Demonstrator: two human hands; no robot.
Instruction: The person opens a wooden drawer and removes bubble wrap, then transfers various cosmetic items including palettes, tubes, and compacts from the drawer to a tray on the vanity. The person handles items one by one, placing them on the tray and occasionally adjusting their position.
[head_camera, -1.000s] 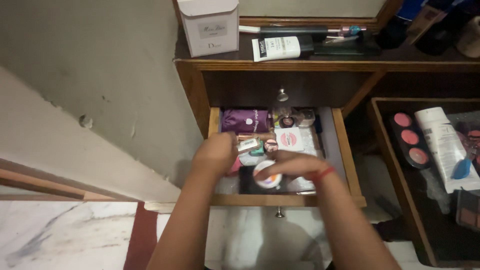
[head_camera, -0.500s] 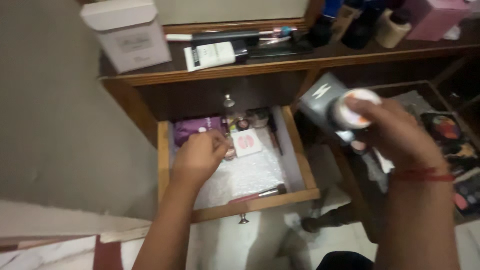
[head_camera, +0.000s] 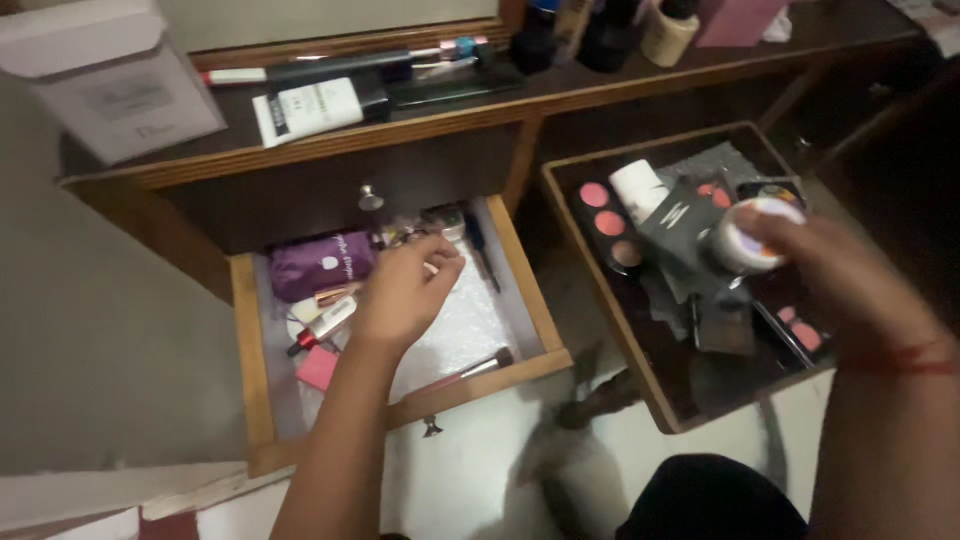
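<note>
My left hand (head_camera: 400, 292) hovers inside the open wooden drawer (head_camera: 255, 390), fingers curled around something small I cannot make out, just right of the purple fabric pouch (head_camera: 318, 266). My right hand (head_camera: 835, 275) has its fingers closed on a round white jar (head_camera: 745, 240), above the dark tray (head_camera: 610, 310) of pink blush pans. Best, I judge, to lower the jar onto a bare spot, level.

Left hand (head_camera: 405, 292) curled, arm extended; right hand (head_camera: 835, 275) raised, fingers (head_camera: 770, 225) closed.
</note>
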